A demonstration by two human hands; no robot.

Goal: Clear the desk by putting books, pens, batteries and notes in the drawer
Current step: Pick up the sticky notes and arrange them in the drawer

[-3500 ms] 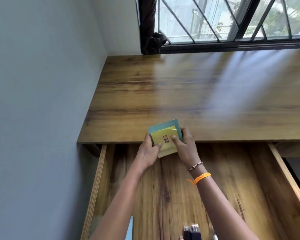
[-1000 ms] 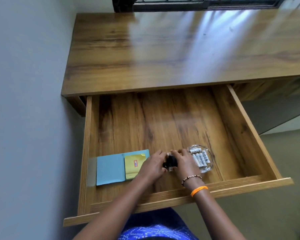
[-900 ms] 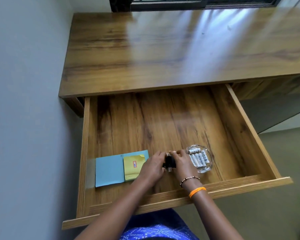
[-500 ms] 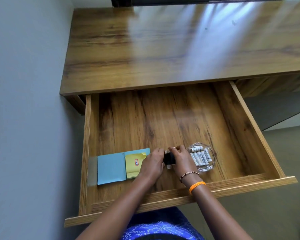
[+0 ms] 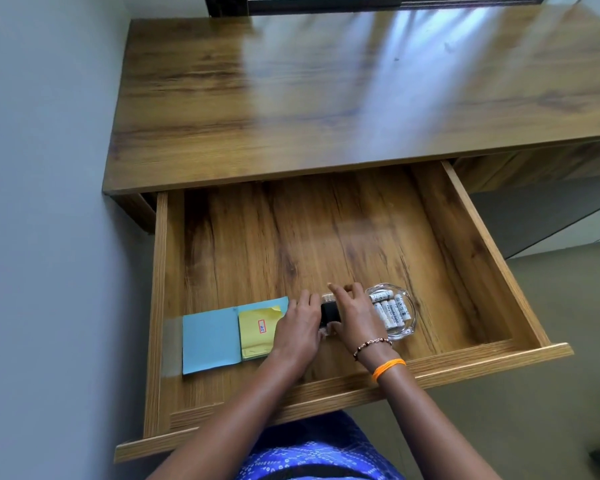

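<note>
Both hands (image 5: pixel 300 329) (image 5: pixel 355 318) clasp black pens (image 5: pixel 329 313) between notes (image 5: pixel 257 332) and battery dish (image 5: pixel 400 332).

The counter (image 5: pixel 326 98) is warm brown wood with dark streaked grain and pale bluish glare; the drawer (image 5: pixel 326 244) shows the same grain, with lighter tan edges. Left of the left hand (image 5: pixel 297 332) lies a light blue sheet (image 5: pixel 210 337), with a yellow note (image 5: pixel 257 332) bearing a small red-outlined mark on it. Between the hands sits a black object (image 5: pixel 329 313). Just right of the right hand (image 5: pixel 355 318), white batteries (image 5: pixel 390 310) with dark print fill a clear glass dish (image 5: pixel 407 327). That wrist wears an orange band (image 5: pixel 388 368) and a brown beaded bracelet (image 5: pixel 371 345). The clothing (image 5: pixel 319 455) is blue with white dots.
</note>
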